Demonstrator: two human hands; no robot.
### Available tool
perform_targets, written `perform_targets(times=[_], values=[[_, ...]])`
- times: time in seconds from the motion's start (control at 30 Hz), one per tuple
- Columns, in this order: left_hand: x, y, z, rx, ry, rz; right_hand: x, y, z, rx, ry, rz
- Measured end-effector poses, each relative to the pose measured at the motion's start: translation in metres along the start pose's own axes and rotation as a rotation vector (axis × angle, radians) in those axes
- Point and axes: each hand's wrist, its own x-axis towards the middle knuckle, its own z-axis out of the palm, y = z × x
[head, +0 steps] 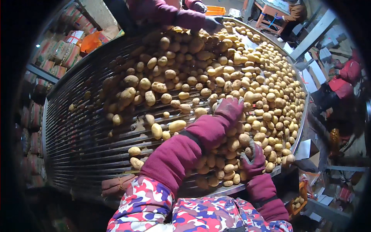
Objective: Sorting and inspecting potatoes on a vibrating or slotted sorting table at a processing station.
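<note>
Many potatoes [271, 97] lie heaped over the right part of a slatted metal sorting table [75, 139]. My left hand [230, 108], in a maroon and grey glove, reaches across the table and rests palm down on the potatoes. Its palm side is hidden, so whether it grips one cannot be seen. Closer to my body, at the near right edge, my right hand [254, 159], gloved alike, has its thumb and fingers around a potato [248, 151]. A few potatoes [156, 131] lie scattered on the slats left of my left forearm.
Across the table, a co-worker's gloved hand [214, 24] touches the heap. A rolled brown cloth [118, 185] lies at the near edge. Filled sacks [65, 53] are stacked at left. An orange crate [298, 200] with potatoes stands low at right, and a person in red [345, 84] bends beyond.
</note>
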Motion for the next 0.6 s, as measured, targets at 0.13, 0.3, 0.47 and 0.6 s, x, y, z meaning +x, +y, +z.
perform_targets(times=[0.13,0.3,0.47,0.6], values=[[-0.017,-0.001,-0.008,-0.155,0.014,0.071,-0.005,0.007,-0.002,0.021,0.028,0.054],[-0.12,0.009,-0.047,-0.817,0.036,0.241,-0.022,0.011,0.009,0.886,0.209,0.572],[-0.183,0.04,-0.06,-0.838,0.255,0.321,-0.033,-0.061,0.012,1.521,-0.191,0.667],[-0.183,0.075,-0.077,-0.686,0.101,0.197,-0.022,-0.076,0.027,1.862,-0.32,0.676]])
